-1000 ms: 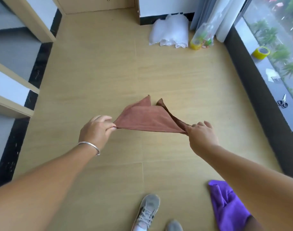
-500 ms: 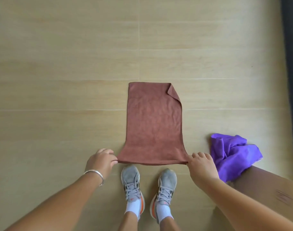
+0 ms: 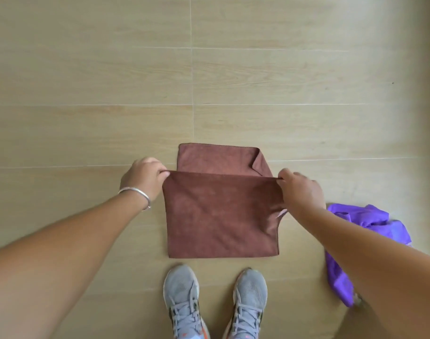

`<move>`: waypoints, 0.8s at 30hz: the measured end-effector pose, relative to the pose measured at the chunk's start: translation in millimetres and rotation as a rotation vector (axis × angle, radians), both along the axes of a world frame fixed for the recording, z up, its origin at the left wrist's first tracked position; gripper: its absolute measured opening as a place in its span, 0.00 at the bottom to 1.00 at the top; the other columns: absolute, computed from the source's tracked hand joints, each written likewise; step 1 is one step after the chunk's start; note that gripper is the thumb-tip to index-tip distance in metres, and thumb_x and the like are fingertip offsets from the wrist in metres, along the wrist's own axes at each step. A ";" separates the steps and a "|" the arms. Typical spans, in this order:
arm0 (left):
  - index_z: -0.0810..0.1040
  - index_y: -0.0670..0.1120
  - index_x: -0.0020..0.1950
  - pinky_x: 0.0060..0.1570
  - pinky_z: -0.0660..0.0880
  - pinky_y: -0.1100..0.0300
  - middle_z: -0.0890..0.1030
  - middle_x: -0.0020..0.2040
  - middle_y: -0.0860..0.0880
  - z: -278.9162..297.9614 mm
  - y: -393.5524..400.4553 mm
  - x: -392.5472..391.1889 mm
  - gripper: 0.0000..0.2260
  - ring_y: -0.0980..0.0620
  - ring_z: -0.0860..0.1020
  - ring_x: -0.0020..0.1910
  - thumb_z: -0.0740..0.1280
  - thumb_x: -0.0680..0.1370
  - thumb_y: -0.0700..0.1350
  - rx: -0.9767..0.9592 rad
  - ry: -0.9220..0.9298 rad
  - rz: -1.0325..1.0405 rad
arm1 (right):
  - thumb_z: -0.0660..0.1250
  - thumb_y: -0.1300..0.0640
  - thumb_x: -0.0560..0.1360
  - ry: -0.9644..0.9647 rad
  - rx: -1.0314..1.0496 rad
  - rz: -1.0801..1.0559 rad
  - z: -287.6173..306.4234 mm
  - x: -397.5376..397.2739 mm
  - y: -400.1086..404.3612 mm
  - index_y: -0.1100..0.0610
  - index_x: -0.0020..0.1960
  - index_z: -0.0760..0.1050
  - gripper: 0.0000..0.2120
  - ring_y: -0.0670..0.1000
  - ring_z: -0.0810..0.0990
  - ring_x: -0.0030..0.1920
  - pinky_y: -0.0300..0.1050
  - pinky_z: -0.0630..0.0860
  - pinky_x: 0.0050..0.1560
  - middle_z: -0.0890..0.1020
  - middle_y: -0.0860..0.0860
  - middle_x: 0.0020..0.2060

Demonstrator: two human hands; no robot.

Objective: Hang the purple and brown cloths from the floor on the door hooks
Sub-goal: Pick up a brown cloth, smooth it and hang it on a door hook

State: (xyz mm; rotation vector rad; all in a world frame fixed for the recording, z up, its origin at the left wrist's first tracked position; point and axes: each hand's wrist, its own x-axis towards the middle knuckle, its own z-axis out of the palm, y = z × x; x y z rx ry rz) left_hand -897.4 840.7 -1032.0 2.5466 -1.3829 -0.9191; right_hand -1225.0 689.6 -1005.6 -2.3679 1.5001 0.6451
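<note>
I have carried the near edge of the brown microfibre cloth point(image 3: 221, 214) forward, folding it over itself, so my left hand point(image 3: 145, 178) and right hand point(image 3: 300, 189) now pinch its corners over the cloth's middle, farther from my grey shoes point(image 3: 215, 302).

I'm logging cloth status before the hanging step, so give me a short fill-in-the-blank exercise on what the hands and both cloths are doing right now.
1. Both hands pinch the near edge of the ____ cloth, folding it over.
2. The purple cloth lies crumpled on the wooden floor beside the person's ____ arm.
3. A silver bracelet sits on the ____ wrist.
4. The grey sneakers stand just ____ the brown cloth, nearer the camera.

Missing words: brown; right; left; below
</note>
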 end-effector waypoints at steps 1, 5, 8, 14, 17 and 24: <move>0.84 0.45 0.48 0.53 0.74 0.48 0.80 0.54 0.45 -12.6 -16.9 5.2 0.07 0.40 0.75 0.55 0.67 0.77 0.46 -0.012 -0.014 0.003 | 0.58 0.49 0.81 -0.030 -0.003 -0.056 -14.9 2.8 -12.9 0.53 0.54 0.73 0.10 0.60 0.79 0.45 0.46 0.64 0.40 0.79 0.55 0.45; 0.84 0.47 0.48 0.56 0.73 0.49 0.78 0.57 0.45 -70.7 -68.3 17.4 0.07 0.41 0.73 0.59 0.67 0.78 0.48 0.048 -0.064 -0.020 | 0.64 0.48 0.78 -0.128 -0.027 -0.154 -73.5 9.1 -54.0 0.54 0.50 0.79 0.11 0.61 0.78 0.44 0.46 0.66 0.40 0.79 0.56 0.43; 0.83 0.49 0.46 0.56 0.72 0.49 0.77 0.58 0.47 -115.9 -88.6 22.7 0.07 0.42 0.72 0.59 0.66 0.78 0.48 0.078 -0.095 -0.048 | 0.68 0.47 0.75 -0.183 -0.042 -0.211 -116.0 13.0 -78.3 0.53 0.48 0.81 0.10 0.57 0.75 0.43 0.44 0.64 0.40 0.76 0.52 0.40; 0.81 0.47 0.42 0.52 0.71 0.50 0.76 0.51 0.48 -174.0 -109.7 39.6 0.02 0.42 0.72 0.52 0.72 0.73 0.45 -0.352 -0.138 -0.079 | 0.69 0.48 0.74 -0.311 -0.128 -0.193 -171.3 22.4 -124.0 0.50 0.45 0.80 0.06 0.53 0.75 0.42 0.45 0.67 0.40 0.76 0.48 0.41; 0.79 0.47 0.42 0.52 0.71 0.49 0.77 0.50 0.48 -182.4 -120.3 51.1 0.03 0.43 0.73 0.50 0.73 0.73 0.43 -0.468 -0.157 -0.196 | 0.68 0.50 0.74 -0.441 -0.078 -0.125 -178.4 27.0 -140.0 0.48 0.45 0.80 0.03 0.49 0.77 0.42 0.46 0.74 0.44 0.77 0.45 0.42; 0.80 0.47 0.50 0.56 0.71 0.47 0.78 0.54 0.47 -169.4 -133.4 50.2 0.10 0.41 0.74 0.55 0.74 0.70 0.42 -0.458 -0.186 -0.237 | 0.70 0.41 0.71 -0.362 0.208 -0.003 -163.1 31.4 -158.8 0.44 0.48 0.78 0.09 0.43 0.77 0.42 0.41 0.73 0.42 0.79 0.41 0.40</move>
